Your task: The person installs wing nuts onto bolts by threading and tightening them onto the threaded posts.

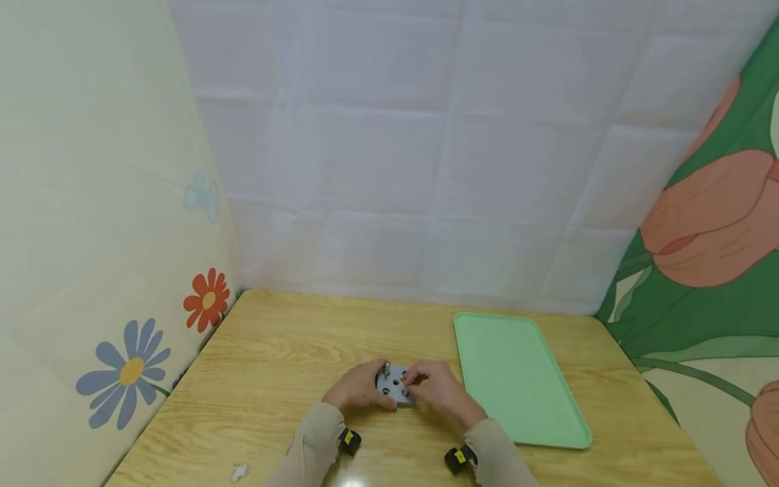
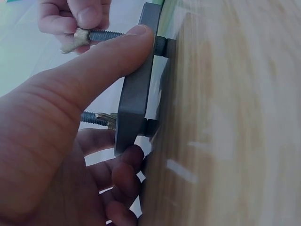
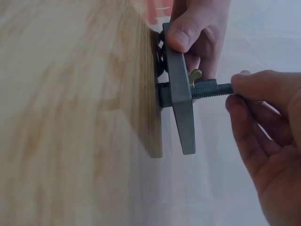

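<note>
A grey metal plate (image 1: 393,380) with holes and bolts is held just above the wooden table, its underside bolt heads at or near the surface. My left hand (image 1: 360,387) grips it by the edges, the thumb (image 2: 136,42) along its near side. At the free end of one threaded bolt (image 2: 106,36), my right hand (image 1: 443,392) pinches a brass-coloured wing nut (image 2: 81,36). Those fingertips hide the nut in the right wrist view. Another wing nut (image 2: 110,120) sits on a second bolt (image 2: 91,118), down close to the plate.
A light green tray (image 1: 517,379) lies on the wooden table (image 1: 292,352), right of my hands. Near the table's front left is a small whitish object (image 1: 239,472), too small to identify. Cloth hangings (image 1: 365,169) enclose the back and sides.
</note>
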Demonstrator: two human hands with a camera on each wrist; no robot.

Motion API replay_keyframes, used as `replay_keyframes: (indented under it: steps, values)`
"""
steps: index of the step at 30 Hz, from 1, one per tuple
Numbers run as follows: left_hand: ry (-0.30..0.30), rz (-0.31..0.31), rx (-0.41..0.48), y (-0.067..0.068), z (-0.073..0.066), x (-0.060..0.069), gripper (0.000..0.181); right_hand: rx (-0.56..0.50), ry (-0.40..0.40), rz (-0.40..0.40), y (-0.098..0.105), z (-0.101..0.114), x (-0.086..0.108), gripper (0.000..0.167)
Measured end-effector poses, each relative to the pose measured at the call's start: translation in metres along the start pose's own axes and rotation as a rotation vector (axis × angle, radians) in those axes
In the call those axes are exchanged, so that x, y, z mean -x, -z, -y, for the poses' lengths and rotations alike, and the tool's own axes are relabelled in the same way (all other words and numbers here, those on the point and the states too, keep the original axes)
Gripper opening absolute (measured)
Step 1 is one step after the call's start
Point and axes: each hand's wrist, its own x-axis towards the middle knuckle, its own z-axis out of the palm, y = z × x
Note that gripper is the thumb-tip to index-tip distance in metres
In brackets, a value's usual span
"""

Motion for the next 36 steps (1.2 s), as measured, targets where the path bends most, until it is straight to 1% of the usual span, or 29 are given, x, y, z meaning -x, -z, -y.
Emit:
replay_keyframes:
  steps: [2, 5, 9, 12, 18, 22, 25, 27, 29, 31, 36]
  values:
    - [0.0, 0.001, 0.0, -0.0005, 0.0009, -0.0006, 0.086, -0.012, 0.015, -0.004, -0.0002, -0.0009, 0.0004, 0.006]
    - [0.002, 0.002, -0.01, -0.0018, 0.0025, -0.0021, 0.085, -0.013, 0.015, -0.002, -0.0002, -0.0024, 0.0008, 0.006]
    - [0.003, 0.001, -0.009, -0.0019, 0.0041, -0.0043, 0.086, 0.025, -0.008, 0.006, 0.0005, -0.002, -0.0007, 0.007]
    - [0.002, 0.002, -0.003, -0.0014, 0.005, -0.0052, 0.087, 0.057, -0.01, 0.009, 0.001, -0.0009, -0.0019, 0.007]
    - [0.001, 0.003, 0.002, -0.0025, 0.0066, -0.0056, 0.087, 0.07, -0.006, 0.037, 0.0007, -0.0016, -0.0015, 0.006]
    - [-0.005, 0.004, 0.004, -0.0027, 0.0056, -0.0044, 0.085, 0.032, 0.0, 0.062, 0.0016, -0.0034, 0.0001, 0.013]
    - [-0.008, 0.008, 0.007, -0.0028, 0.005, -0.0039, 0.085, 0.012, 0.024, 0.07, 0.0031, -0.0064, 0.0015, 0.022]
    - [-0.003, 0.01, 0.009, -0.003, 0.0051, -0.004, 0.085, 0.008, 0.039, 0.071, 0.0042, -0.0074, 0.0022, 0.024]
    - [0.001, 0.01, 0.014, -0.0024, 0.0049, -0.0041, 0.086, 0.011, 0.056, 0.067, 0.0052, -0.0081, 0.0025, 0.023]
    - [0.01, 0.011, 0.012, -0.002, 0.0049, -0.0042, 0.088, 0.008, 0.057, 0.066, 0.0058, -0.0076, 0.0025, 0.02]
    - [0.01, 0.013, 0.006, -0.0018, 0.0049, -0.0049, 0.089, 0.004, 0.047, 0.071, 0.0061, -0.006, 0.0018, 0.011]
